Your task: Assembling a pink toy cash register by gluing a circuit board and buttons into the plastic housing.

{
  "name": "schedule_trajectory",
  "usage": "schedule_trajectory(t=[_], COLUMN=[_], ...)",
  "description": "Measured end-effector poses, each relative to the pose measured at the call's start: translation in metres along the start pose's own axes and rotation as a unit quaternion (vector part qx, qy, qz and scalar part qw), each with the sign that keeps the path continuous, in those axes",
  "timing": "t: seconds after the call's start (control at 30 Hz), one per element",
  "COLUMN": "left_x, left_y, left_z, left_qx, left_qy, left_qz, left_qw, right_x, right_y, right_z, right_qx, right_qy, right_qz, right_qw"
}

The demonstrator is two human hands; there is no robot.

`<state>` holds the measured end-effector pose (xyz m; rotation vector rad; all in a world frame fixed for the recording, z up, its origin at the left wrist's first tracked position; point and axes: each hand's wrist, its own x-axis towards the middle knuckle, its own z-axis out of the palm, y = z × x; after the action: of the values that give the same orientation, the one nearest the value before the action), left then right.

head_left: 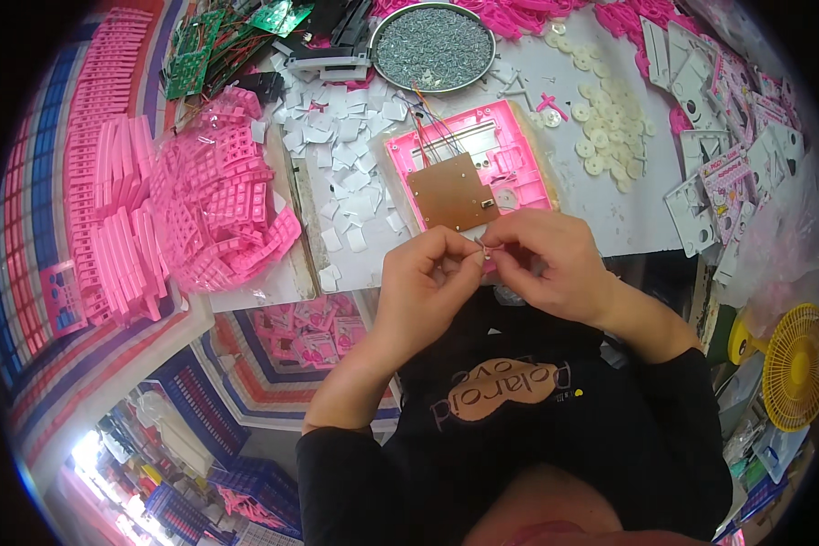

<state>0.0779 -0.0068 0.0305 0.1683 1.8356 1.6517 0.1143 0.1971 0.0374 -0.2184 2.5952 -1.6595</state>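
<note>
My left hand (425,289) and my right hand (555,261) meet at the near edge of a pink plastic casing (535,162). Thumb and forefinger are pinched on each side, with the fingertips almost touching. Between them is a tiny, thin piece, too small to name. A brown circuit board (441,194) lies over the left part of the casing, just beyond my fingers. Thin coloured wires (430,129) run from the board's far side up over the casing's far edge. Small screws or metal parts sit inside the casing.
Beyond the casing stands a round metal tray (374,62) of small screws. White paper squares (348,173) are scattered to its left, cream round discs (607,127) to its right. Bagged pink keypads (214,191) lie left, white printed panels (701,155) right; a yellow fan (798,367) stands lower right.
</note>
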Motion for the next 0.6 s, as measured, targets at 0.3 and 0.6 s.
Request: schedule_trajectory(t=[0.3,0.6], left_x=[0.003,0.001], left_y=[-0.004,0.002], left_z=[0.013,0.021], left_qx=[-0.037,0.167], left_qy=[0.020,0.089], left_qz=[0.031,0.131], left_qw=[0.999,0.973], right_x=[-0.005,-0.006], right_y=[0.011,0.004], right_z=[0.004,0.001], right_qx=[-0.006,0.097], right_qy=[0.071,0.028], right_qz=[-0.104,0.035], right_qw=[0.992,0.994])
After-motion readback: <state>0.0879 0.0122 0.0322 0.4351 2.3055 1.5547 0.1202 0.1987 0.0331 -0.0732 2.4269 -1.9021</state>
